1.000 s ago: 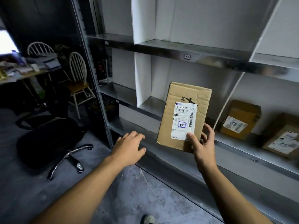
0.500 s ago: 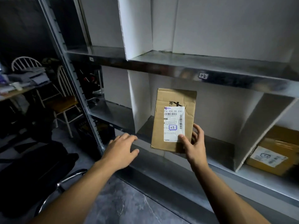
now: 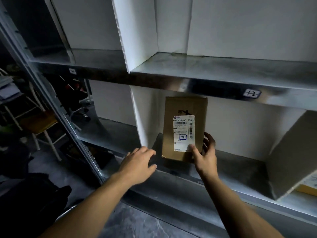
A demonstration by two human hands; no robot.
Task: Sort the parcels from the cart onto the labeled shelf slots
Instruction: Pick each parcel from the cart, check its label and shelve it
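Parcel [image 3: 184, 127] moved nearer the metal shelf [image 3: 240, 167], right-hand fingers [image 3: 208, 143] gripping it, seemingly unsupported.

The slot behind the parcel [image 3: 184, 129] is bare metal floor [image 3: 240, 166] right to its back wall, hemmed by a white divider [image 3: 140, 117] on the left and a slanted cardboard panel [image 3: 289, 152] on the right.

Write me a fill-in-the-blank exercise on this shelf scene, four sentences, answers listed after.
1. The brown cardboard parcel is held by the ____ hand.
2. The left hand hovers with its fingers ____, holding nothing.
3. The parcel's white shipping label faces ____ the camera.
4. The white handwritten tag sticks on the front edge of the metal shelf ____ the parcel.

Answers: right; spread; toward; above
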